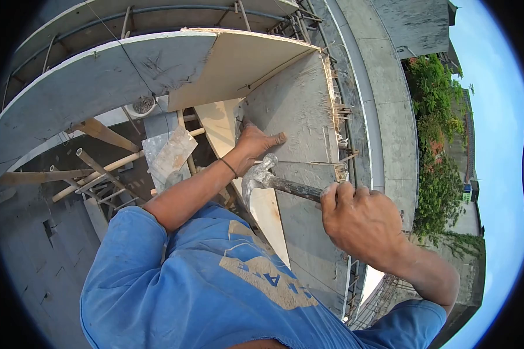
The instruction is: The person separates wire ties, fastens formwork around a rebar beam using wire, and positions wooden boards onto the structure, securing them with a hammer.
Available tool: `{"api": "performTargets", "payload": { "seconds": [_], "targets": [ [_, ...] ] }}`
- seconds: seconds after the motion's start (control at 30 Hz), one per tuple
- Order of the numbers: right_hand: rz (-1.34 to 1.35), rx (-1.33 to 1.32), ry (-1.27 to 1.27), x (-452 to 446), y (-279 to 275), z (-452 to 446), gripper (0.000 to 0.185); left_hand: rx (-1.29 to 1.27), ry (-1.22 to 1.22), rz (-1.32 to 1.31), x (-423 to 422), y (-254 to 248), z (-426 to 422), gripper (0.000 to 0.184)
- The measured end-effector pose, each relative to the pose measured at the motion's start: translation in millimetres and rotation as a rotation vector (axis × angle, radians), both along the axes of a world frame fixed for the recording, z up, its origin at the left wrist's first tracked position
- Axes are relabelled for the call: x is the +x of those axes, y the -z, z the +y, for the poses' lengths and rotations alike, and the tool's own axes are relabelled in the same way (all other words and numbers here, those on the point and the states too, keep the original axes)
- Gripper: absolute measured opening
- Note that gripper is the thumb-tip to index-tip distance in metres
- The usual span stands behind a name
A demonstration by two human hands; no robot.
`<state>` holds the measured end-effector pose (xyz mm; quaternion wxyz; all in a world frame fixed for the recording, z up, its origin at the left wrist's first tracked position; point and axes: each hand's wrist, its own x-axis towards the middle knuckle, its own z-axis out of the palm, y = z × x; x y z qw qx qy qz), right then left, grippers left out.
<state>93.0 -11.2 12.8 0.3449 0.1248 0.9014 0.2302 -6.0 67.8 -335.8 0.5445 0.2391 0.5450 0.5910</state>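
My right hand (364, 224) is wrapped round the dark handle of a claw hammer (297, 187), whose metal head lies beside my left wrist. My left hand (259, 141) rests against the grey panel (291, 110), thumb stretched toward the right and the other fingers partly hidden at the panel's inner corner. Whether those fingers hold anything small cannot be seen. A plywood board (244, 64) meets the grey panel at that corner.
A curved grey form panel (99, 75) runs across the upper left. Bamboo poles (102, 168) and loose boards (172, 148) lie below at left. A concrete ledge (384, 104) curves along the right, with rebar (384, 296) at lower right.
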Motion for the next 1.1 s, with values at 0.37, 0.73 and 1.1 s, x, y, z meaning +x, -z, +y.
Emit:
{"api": "performTargets", "payload": {
  "seconds": [0.37,0.73,1.1],
  "targets": [
    [0.227,-0.096,0.296,16,-2,2,0.019,-0.046,-0.293,0.37,-1,-27,-10,0.139],
    [1.185,-0.599,0.975,89,8,11,0.034,0.164,-0.314,0.262,-5,-43,-16,0.068],
    [1.365,-0.954,1.153,85,13,12,0.04,0.435,-0.321,-0.153,3,-20,-21,0.048]
  ]
}}
